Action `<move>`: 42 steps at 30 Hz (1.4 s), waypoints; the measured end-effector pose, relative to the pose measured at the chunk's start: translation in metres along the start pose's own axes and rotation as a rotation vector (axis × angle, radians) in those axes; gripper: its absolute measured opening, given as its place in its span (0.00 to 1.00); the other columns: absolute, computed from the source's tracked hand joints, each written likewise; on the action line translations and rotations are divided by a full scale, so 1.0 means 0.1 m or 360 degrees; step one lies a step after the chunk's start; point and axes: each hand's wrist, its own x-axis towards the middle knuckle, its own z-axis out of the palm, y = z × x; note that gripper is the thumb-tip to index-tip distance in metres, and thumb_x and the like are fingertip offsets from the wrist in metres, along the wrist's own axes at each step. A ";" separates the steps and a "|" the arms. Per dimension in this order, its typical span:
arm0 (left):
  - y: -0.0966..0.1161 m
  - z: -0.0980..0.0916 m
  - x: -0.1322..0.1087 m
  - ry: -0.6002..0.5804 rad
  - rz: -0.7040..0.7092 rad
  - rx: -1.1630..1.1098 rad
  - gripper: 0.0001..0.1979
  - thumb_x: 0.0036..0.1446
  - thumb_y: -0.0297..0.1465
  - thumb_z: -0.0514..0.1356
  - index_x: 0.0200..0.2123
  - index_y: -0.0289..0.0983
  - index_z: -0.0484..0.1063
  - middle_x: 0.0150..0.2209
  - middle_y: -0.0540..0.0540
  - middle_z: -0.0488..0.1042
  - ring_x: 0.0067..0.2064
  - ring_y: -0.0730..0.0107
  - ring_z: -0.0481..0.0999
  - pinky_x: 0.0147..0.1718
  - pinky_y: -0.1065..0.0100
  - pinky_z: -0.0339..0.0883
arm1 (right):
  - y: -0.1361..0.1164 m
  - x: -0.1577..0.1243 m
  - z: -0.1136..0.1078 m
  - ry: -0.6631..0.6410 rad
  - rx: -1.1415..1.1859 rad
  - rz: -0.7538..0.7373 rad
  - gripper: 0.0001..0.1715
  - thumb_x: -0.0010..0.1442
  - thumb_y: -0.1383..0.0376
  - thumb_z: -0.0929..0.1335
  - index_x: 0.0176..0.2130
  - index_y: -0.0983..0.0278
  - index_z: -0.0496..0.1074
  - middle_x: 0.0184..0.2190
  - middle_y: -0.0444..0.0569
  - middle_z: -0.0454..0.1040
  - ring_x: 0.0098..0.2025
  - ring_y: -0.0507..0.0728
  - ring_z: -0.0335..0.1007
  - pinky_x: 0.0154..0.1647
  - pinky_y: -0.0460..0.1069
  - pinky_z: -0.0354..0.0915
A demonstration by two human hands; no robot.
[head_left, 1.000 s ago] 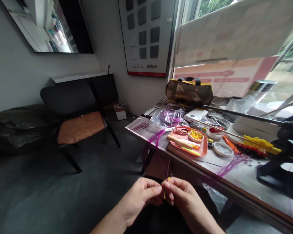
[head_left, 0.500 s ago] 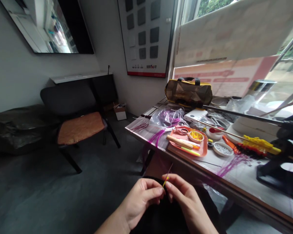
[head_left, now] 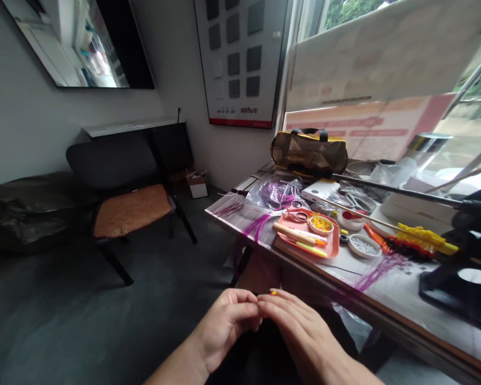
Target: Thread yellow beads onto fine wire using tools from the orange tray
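Observation:
My left hand (head_left: 231, 327) is closed in a pinch above my lap, thumb against the bent index finger. My right hand (head_left: 301, 327) meets it at the fingertips, its fingers pressed together and pointing left, with its back turned up. A tiny yellow and orange-red piece (head_left: 273, 292) peeks out just behind the right fingers. The rest of it, between the two hands, is hidden.
On the table to the right, a pink tray (head_left: 332, 250) holds scissors (head_left: 300, 215), pens and a dish of yellow-orange strips (head_left: 321, 223). Nearby lie a dish of grey bits (head_left: 364, 246), purple threads (head_left: 379, 274) and a mesh bag (head_left: 308, 152). A chair (head_left: 132, 211) stands left.
My right hand has turned over from a thumb-and-finger pinch, and its fingers now cover the yellow piece. The thin stick that pointed up from it no longer shows. My left hand keeps its pinch.

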 end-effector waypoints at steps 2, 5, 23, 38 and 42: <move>0.03 0.00 0.02 -0.0043 -0.0071 -0.0010 0.01 0.35 0.24 0.61 0.17 0.32 0.71 0.15 0.51 0.68 0.20 0.79 0.65 0.24 0.75 0.57 | 0.01 0.11 -0.17 -0.0141 0.0043 -0.0074 0.22 0.67 0.70 0.49 0.47 0.71 0.65 0.39 0.54 0.77 0.43 0.52 0.73 0.48 0.45 0.66; 0.08 0.02 0.04 -0.0153 -0.0225 -0.0014 0.02 0.31 0.23 0.58 0.16 0.31 0.70 0.14 0.51 0.68 0.18 0.78 0.65 0.22 0.74 0.57 | 0.07 0.29 -0.37 -0.0402 0.0133 -0.0400 0.23 0.65 0.73 0.51 0.41 0.73 0.70 0.35 0.56 0.78 0.38 0.55 0.74 0.46 0.48 0.68; 0.26 0.06 0.04 -0.0101 -0.0071 0.0284 0.02 0.32 0.24 0.59 0.16 0.33 0.71 0.16 0.51 0.70 0.21 0.79 0.63 0.25 0.74 0.54 | 0.21 0.36 -0.20 -0.0471 0.0695 0.0330 0.14 0.64 0.68 0.58 0.33 0.67 0.68 0.25 0.48 0.73 0.25 0.50 0.68 0.27 0.43 0.65; 0.18 0.11 -0.09 0.0301 0.1539 0.2296 0.11 0.52 0.19 0.52 0.21 0.35 0.68 0.25 0.47 0.66 0.32 0.66 0.64 0.32 0.67 0.59 | 0.20 0.46 -0.07 -0.0447 0.1211 0.1309 0.07 0.57 0.68 0.62 0.27 0.65 0.63 0.18 0.39 0.64 0.18 0.48 0.63 0.19 0.42 0.58; 0.10 0.05 -0.08 0.0322 0.2176 0.2561 0.10 0.52 0.17 0.52 0.27 0.33 0.69 0.31 0.42 0.70 0.36 0.65 0.65 0.38 0.64 0.61 | 0.24 0.48 -0.02 -0.0438 0.1635 0.1483 0.09 0.55 0.63 0.64 0.26 0.64 0.60 0.16 0.37 0.64 0.14 0.47 0.61 0.13 0.40 0.56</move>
